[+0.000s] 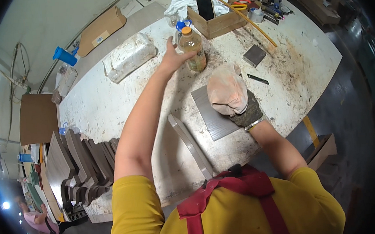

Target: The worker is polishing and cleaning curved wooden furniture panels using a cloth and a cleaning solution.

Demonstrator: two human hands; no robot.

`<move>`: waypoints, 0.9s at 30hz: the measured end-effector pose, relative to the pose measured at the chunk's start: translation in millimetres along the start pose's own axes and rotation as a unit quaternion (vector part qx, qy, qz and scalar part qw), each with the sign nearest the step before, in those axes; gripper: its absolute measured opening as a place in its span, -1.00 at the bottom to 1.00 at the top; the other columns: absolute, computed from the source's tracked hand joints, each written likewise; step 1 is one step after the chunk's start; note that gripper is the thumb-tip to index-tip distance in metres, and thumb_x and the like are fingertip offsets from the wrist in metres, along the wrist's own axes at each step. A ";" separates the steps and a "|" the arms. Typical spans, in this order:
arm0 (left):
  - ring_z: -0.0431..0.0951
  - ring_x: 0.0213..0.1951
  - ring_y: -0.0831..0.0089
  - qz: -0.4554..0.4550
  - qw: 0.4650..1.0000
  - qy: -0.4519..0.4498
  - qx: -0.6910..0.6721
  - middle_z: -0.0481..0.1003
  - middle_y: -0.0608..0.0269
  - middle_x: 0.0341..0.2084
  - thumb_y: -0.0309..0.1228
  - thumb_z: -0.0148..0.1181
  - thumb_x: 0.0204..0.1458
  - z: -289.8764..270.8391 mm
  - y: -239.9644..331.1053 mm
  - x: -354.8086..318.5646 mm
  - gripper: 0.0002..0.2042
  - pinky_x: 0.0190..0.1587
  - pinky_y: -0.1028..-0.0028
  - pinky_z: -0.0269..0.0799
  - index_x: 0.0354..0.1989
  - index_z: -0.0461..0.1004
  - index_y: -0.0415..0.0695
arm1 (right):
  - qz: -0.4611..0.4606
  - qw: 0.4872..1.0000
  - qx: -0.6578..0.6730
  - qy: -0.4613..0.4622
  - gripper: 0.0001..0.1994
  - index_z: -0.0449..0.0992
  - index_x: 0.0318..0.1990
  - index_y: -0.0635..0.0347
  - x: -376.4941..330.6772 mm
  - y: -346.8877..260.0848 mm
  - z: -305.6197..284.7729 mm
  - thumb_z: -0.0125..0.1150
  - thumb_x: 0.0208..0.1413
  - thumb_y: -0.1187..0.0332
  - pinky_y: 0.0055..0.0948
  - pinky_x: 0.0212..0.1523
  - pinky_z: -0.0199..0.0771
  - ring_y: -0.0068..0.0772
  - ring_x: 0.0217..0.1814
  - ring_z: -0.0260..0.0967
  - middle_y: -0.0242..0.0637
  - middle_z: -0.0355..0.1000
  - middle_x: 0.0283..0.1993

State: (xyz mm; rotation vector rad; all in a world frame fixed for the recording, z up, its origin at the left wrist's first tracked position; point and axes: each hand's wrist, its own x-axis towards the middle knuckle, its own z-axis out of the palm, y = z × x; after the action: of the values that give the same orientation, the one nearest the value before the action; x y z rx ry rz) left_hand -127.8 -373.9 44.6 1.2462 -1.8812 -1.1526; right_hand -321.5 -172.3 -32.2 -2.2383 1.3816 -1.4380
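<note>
My left hand (175, 58) is at a clear plastic bottle (196, 57) with an orange cap and some yellowish contents. Its fingers are spread, and the thumb overlaps the bottle's side; I cannot tell whether it touches. Pale, stained cloth (227, 91) with a dark part (251, 110) by the wrist covers my right hand, so its fingers are hidden. That covered hand rests over a flat grey board (214, 117). Left of the board lies a narrow curved grey strip (189, 143). A black knife-like tool (258, 79) and a small dark block (254, 56) lie just beyond the right hand.
Several shaped grey boards (78, 158) stand stacked at the left table edge. A white wrapped bundle (130, 57) lies at the far left. A wooden box (220, 25) holds cloth and a phone (205, 8); a long stick (255, 26) leans over it. Another person (39, 219) stands far left.
</note>
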 end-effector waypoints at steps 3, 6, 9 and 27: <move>0.38 0.22 0.16 0.053 0.994 -0.040 -0.089 0.29 -0.12 0.24 -0.23 0.56 -0.19 23.0 -6.4 17.1 0.04 0.25 0.26 0.34 0.37 -0.08 -0.30 | 0.078 0.994 0.078 0.019 -0.10 0.29 0.26 0.18 1.6 -6.9 2.7 0.65 -0.34 0.36 -0.35 0.23 0.37 -0.29 0.21 0.36 -0.23 0.38 0.17; 0.45 0.16 0.24 0.051 0.997 0.004 -0.064 0.43 0.01 0.12 -0.25 0.55 -0.19 29.3 -9.3 20.6 -0.16 0.21 0.30 0.36 0.23 0.17 -0.25 | 0.230 0.916 0.327 0.022 -0.12 0.31 0.24 0.19 -2.5 -9.4 1.6 0.65 -0.33 0.26 -0.25 0.31 0.29 -0.25 0.23 0.34 -0.20 0.38 0.17; 0.50 0.11 0.19 0.072 0.996 0.028 -0.046 0.49 0.00 0.05 -0.28 0.53 -0.19 18.1 -1.4 13.0 -0.25 0.18 0.29 0.37 0.18 0.27 -0.24 | 0.091 0.993 0.023 0.069 -0.15 0.34 0.22 0.18 -1.1 -5.2 -8.7 0.60 -0.28 0.09 -0.13 0.43 0.07 -0.12 0.30 0.26 -0.17 0.39 0.17; 0.46 -0.07 0.36 0.457 0.674 -0.056 0.578 0.43 0.36 -0.13 -0.43 0.33 -0.16 -11.2 78.3 -67.3 -0.46 -0.06 0.34 0.32 0.08 0.35 0.09 | 0.068 0.965 -0.219 -0.129 -0.14 0.40 0.13 0.22 35.9 -11.0 -19.2 0.43 -0.25 -0.23 0.00 0.35 0.12 0.11 0.30 0.18 0.02 0.31 0.22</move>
State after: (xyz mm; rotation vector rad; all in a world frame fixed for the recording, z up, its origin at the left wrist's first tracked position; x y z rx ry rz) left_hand -124.6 -301.1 118.6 0.4211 -2.8541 0.6756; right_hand -325.4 -186.7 7.3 -2.4057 1.8539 -0.8168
